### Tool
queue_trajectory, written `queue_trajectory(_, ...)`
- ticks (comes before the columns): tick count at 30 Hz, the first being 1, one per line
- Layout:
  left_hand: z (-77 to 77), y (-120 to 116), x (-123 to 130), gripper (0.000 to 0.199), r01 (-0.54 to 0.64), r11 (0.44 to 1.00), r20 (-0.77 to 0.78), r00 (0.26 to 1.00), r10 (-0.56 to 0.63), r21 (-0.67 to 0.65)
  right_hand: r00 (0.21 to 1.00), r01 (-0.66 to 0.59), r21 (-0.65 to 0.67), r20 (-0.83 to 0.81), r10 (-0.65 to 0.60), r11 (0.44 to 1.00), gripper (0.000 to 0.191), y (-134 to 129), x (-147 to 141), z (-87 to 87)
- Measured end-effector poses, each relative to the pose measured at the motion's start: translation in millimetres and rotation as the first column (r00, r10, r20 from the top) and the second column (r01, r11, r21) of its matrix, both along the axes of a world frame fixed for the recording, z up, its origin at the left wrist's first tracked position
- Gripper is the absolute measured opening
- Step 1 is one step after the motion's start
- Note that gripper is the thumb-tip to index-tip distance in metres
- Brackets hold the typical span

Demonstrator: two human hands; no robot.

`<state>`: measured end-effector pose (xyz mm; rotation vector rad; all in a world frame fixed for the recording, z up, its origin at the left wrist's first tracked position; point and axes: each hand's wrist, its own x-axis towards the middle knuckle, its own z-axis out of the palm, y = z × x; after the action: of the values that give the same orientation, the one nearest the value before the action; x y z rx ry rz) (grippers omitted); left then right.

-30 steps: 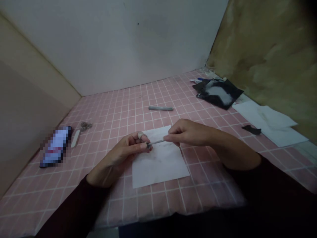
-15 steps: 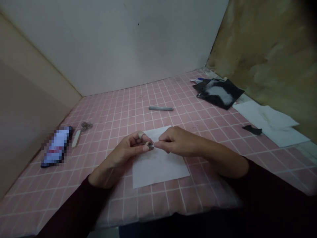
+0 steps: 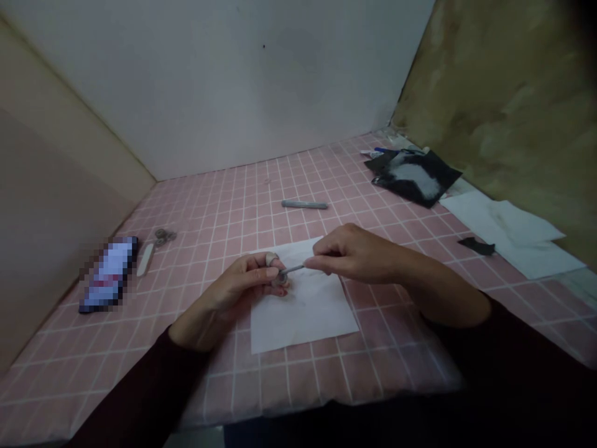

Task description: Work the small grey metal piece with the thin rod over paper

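Observation:
Above a white paper sheet [image 3: 305,317], my left hand [image 3: 240,280] is closed on a small, round, ring-shaped piece [image 3: 280,280], pinched at the fingertips. A pale wrap circles one of its fingers. My right hand [image 3: 352,255] is closed round a thin grey stick-like tool [image 3: 295,269], probably a slim file. The tool's far end meets the ring-shaped piece; whether it is inside the opening or on the rim I cannot tell. The other end is hidden in my right fingers.
A grey rod [image 3: 304,205] lies beyond the paper. To the left are a pixelated phone-like item [image 3: 109,274], a pale flat stick [image 3: 145,259] and small round pieces [image 3: 164,235]. Dark sheets [image 3: 415,177], white papers [image 3: 508,233] and a dark scrap [image 3: 476,246] lie right.
My right hand has drawn back to the right and slightly up, so more of the grey tool shows. The ring-shaped piece has turned a little in my left fingers.

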<state>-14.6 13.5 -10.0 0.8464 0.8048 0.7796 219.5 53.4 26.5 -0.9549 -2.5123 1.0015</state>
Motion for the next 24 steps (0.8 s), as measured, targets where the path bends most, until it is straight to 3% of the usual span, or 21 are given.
queue_trajectory(5, 0.3, 0.1, 0.1, 0.021, 0.081, 0.997, 0.014, 0.997, -0.081, -0.004, 0.998, -0.064, -0.006, -0.019, 0.064, 0.998, 0.044, 1.0, 1.7, -0.5)
queue_trajectory(14, -0.4, -2.1, 0.3, 0.022, 0.042, 0.999, 0.008, 0.999, -0.043, 0.022, 0.999, -0.053, -0.108, -0.005, 0.053, 0.993, 0.041, 4.6, 3.9, 1.0)
queue_trajectory(19, -1.7, -2.7, 0.4, 0.022, -0.083, 0.993, -0.009, 0.996, 0.084, 0.087, 1.0, -0.002, -0.215, 0.024, 0.008, 0.977, 0.04, 7.3, 2.3, -0.5)
queue_trajectory(24, -3.2, -1.7, -0.4, 0.024, -0.069, 0.991, -0.006, 0.997, 0.071, 0.114, 0.999, 0.023, -0.254, 0.048, -0.011, 0.967, 0.041, 7.8, 2.8, -0.6)
